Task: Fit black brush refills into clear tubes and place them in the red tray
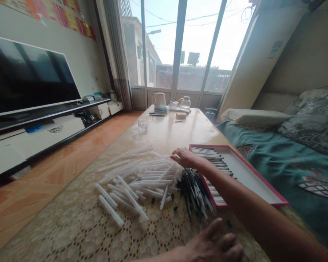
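Observation:
My right hand (183, 157) reaches forward over the far right edge of a loose pile of white pen barrels (153, 177), its fingers stretched out and a little apart. Nothing shows between them. At the bottom edge is my left hand (211, 244), its fingers curled in; whatever they hold is hidden. A bundle of thin black pen refills (194, 191) lies between the hands, right of the barrels. Small black caps (175, 208) are scattered near it. Beneath my right forearm, a red-rimmed box (258, 174) holds a row of white pens with dark ends (214, 156), partly covered by the arm.
The long table (79, 222) has a patterned cover. A drinking glass (142, 124) stands at its left; a glass jug (185, 103), a small box (180, 115) and other items sit at the far end. A sofa (273, 156) runs along the right, a TV cabinet (49, 134) along the left.

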A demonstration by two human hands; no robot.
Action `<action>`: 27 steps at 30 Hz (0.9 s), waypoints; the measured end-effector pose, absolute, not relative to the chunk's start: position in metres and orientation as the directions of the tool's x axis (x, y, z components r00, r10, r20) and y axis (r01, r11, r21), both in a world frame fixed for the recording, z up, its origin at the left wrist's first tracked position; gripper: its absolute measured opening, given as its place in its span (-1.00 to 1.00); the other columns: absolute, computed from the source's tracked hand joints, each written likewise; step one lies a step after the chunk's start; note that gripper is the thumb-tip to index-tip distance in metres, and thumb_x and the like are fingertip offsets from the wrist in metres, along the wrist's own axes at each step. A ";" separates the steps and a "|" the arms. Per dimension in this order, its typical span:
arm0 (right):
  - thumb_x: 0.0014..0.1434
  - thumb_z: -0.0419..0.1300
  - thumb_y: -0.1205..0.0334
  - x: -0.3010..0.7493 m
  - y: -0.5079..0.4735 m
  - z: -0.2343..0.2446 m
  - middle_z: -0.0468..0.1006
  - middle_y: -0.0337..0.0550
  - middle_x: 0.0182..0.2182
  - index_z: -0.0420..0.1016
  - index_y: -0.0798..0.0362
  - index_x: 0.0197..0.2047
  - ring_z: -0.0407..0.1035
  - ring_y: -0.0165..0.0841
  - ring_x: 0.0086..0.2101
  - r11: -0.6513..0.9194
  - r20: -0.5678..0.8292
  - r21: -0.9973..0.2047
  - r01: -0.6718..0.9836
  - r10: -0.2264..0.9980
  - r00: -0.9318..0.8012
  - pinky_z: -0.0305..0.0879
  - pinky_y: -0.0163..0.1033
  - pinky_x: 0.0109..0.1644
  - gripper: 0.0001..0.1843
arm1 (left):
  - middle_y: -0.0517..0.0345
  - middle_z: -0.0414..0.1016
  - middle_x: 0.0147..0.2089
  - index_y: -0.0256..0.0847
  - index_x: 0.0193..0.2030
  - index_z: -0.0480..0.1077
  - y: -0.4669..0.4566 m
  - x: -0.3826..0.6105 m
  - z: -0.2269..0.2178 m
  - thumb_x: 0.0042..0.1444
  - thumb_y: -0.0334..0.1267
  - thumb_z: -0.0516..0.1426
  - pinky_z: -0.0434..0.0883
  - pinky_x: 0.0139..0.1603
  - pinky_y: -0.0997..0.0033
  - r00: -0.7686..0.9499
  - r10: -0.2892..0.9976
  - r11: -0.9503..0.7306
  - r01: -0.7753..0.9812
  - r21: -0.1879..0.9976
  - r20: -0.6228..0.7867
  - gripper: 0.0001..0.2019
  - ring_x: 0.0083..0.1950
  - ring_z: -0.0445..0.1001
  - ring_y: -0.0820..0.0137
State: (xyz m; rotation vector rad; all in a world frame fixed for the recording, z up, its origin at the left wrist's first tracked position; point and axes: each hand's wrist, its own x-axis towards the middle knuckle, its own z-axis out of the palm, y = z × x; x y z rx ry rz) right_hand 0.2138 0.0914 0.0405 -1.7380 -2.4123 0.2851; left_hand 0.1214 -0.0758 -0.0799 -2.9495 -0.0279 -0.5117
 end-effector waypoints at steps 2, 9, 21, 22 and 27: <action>0.29 0.02 0.16 0.218 0.076 0.049 0.44 -0.07 -0.06 0.39 0.09 -0.03 0.35 -0.30 -0.10 0.299 0.113 -0.271 0.915 0.954 -0.278 0.28 -0.13 -0.01 -0.73 | 0.23 0.37 0.18 0.00 -0.04 0.40 -0.066 0.109 -0.053 0.22 -0.17 -0.08 0.16 0.24 0.16 0.938 -0.079 -0.979 -0.008 -0.205 0.338 -0.71 0.25 0.17 0.30; 0.28 -0.09 0.18 0.234 0.004 0.052 0.46 -0.05 -0.06 0.36 0.07 -0.02 0.36 -0.28 -0.09 0.278 0.388 -0.383 0.881 0.914 -0.120 0.22 -0.24 -0.01 -0.69 | -0.02 0.12 0.33 -0.25 0.27 0.06 -0.056 0.043 0.004 0.21 0.04 -0.19 -0.14 0.31 0.00 0.948 0.170 -0.984 0.179 -0.008 0.268 -0.42 0.36 -0.07 0.20; 0.24 -0.04 0.27 0.215 0.013 0.016 0.50 -0.09 -0.14 0.41 0.02 -0.08 0.36 -0.29 -0.10 0.214 0.322 -0.338 0.917 0.941 -0.101 0.23 -0.29 -0.03 -0.74 | 0.00 0.37 0.06 -0.20 0.04 0.30 0.164 -0.068 0.025 0.15 -0.21 0.08 0.42 -0.10 0.10 0.253 0.949 -0.276 0.955 0.109 0.187 -0.69 -0.05 0.43 0.27; 0.25 -0.06 0.31 0.215 0.020 0.013 0.49 -0.07 -0.13 0.41 0.04 -0.07 0.35 -0.29 -0.08 0.184 0.298 -0.301 0.936 0.950 -0.091 0.22 -0.29 -0.01 -0.72 | 0.00 0.37 0.06 -0.20 0.04 0.30 0.173 -0.069 0.021 0.15 -0.21 0.08 0.42 -0.11 0.11 0.238 0.958 -0.258 0.959 0.118 0.161 -0.69 -0.06 0.43 0.27; 0.23 -0.01 0.48 0.221 0.066 0.003 0.44 0.00 -0.04 0.36 0.13 0.04 0.29 -0.30 0.00 0.147 0.214 -0.192 0.970 0.971 -0.105 0.17 -0.25 0.09 -0.66 | 0.00 0.37 0.05 -0.21 0.04 0.30 0.192 -0.057 0.009 0.15 -0.21 0.08 0.42 -0.11 0.11 0.226 0.973 -0.229 0.958 0.169 0.041 -0.68 -0.06 0.43 0.27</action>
